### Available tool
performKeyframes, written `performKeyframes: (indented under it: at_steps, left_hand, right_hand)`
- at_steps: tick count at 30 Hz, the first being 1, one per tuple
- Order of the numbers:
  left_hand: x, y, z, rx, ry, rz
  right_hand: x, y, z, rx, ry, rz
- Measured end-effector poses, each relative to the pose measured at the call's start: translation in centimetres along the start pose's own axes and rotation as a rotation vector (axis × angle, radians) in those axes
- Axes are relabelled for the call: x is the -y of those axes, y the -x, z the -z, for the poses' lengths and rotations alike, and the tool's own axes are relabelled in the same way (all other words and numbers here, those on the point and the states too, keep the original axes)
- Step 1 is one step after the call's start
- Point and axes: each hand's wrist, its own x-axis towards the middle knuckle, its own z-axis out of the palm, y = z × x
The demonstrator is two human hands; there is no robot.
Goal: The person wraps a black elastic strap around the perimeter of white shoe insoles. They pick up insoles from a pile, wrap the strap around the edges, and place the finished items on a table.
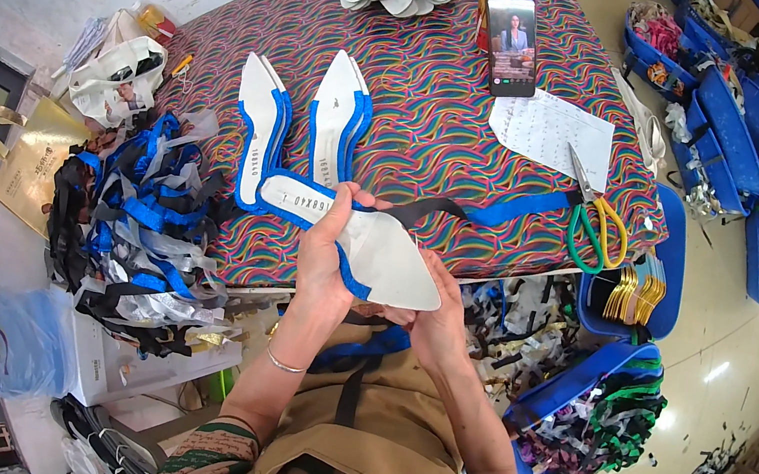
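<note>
While the white sole (386, 257) lies between both hands above the near desk (440, 126) edge, toe right, left hand (327, 258) fingers grip its heel; right hand (438, 320) fingers clasp its underside.

white insole w/ blue edging (387, 254), multicolour wavy-pattern tablecloth (440, 126), green/yellow scissors (595, 224)

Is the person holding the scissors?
No, the scissors lie on the table, while the left hand and right hand hold a white shoe sole.
</note>
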Motion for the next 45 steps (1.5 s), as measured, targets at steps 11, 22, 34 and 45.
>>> performKeyframes:
  at_steps: [11, 22, 34, 45]
  left_hand:
    - [-0.1, 2.2, -0.3, 0.094, -0.041, -0.004]
    - [-0.9, 4.9, -1.1, 0.427, -0.299, -0.227]
    - [-2.3, 6.3, -1.5, 0.388, -0.411, -0.025]
    - [-0.8, 7.0, 0.0, 0.626, -0.673, 0.085]
  right_hand:
    - [0.0, -0.9, 0.1, -0.097, 0.09, 0.215]
    - [4.6, 1.7, -1.4, 0.172, 1.276, 0.573]
    - [2.3, 4.5, -1.8, -0.008, 1.143, 0.462]
    - [5.7, 3.6, -3.3, 0.062, 0.853, 0.279]
